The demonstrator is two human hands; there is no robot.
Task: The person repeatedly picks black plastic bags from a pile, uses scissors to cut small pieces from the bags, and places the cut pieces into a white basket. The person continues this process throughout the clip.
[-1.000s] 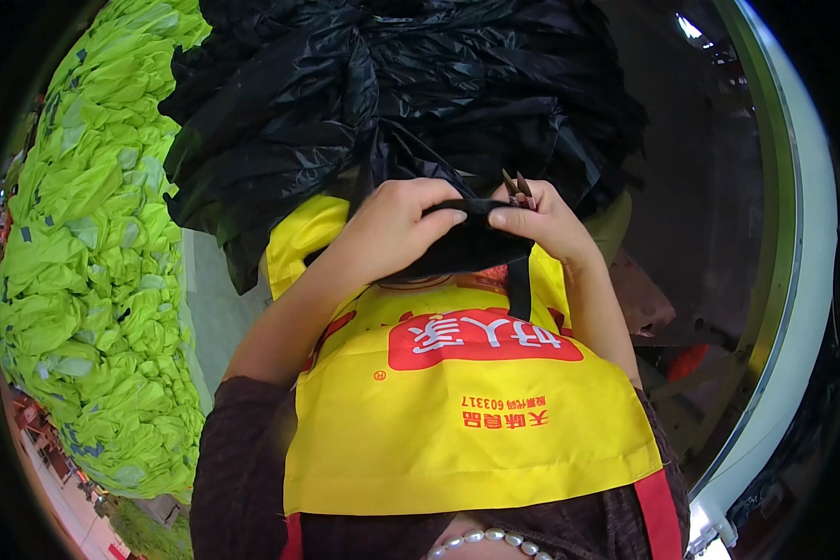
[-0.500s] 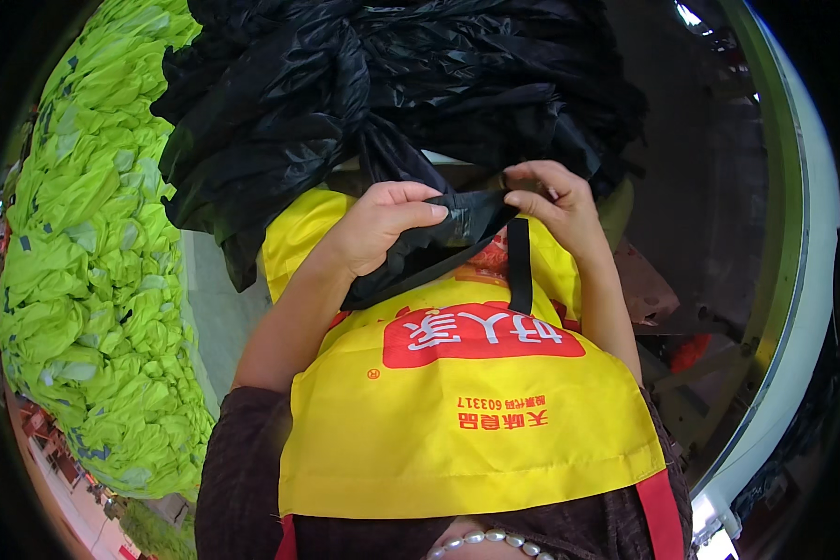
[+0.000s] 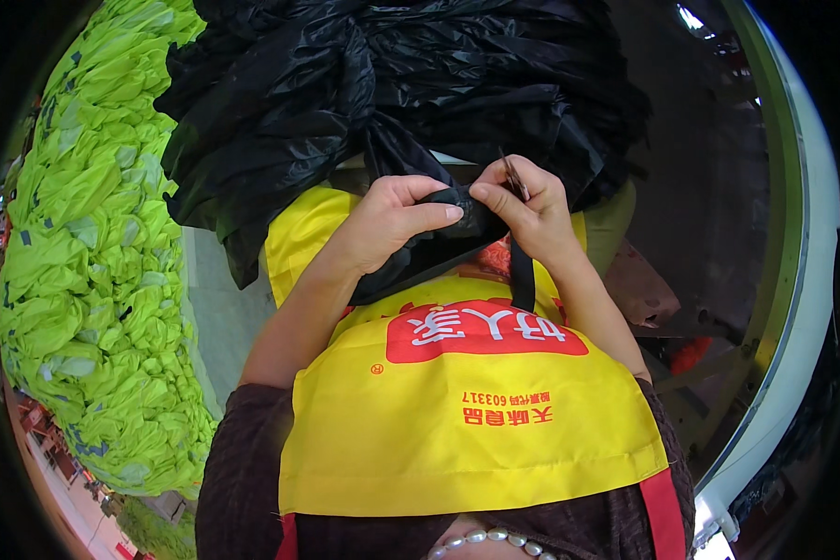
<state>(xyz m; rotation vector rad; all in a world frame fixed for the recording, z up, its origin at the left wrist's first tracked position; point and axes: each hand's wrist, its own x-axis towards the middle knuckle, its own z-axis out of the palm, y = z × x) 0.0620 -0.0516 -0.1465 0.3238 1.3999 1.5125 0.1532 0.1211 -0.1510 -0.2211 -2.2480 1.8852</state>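
Note:
My left hand (image 3: 387,224) is closed on the edge of a black fabric piece (image 3: 443,247), thumb on top. From the other side my right hand (image 3: 530,207) pinches the same edge between thumb and forefinger, close to my left fingertips. A slim dark metal tool (image 3: 514,179) with a pointed end, looking like thread snips, sticks up out of my right hand; its lower part is hidden by the fingers. From the held edge the fabric hangs toward my lap, and a black strap (image 3: 522,278) dangles beneath my right hand.
A big heap of black fabric (image 3: 420,84) lies just beyond my hands. At the left rises a long pile of lime-green fabric pieces (image 3: 103,280). A yellow apron (image 3: 457,476) covers my front. A brown metal part (image 3: 646,297) stands to the right.
My right hand has moved left toward my left hand, bunching the stretched fabric edge between them. The pointed tool in my right hand now stands out more clearly.

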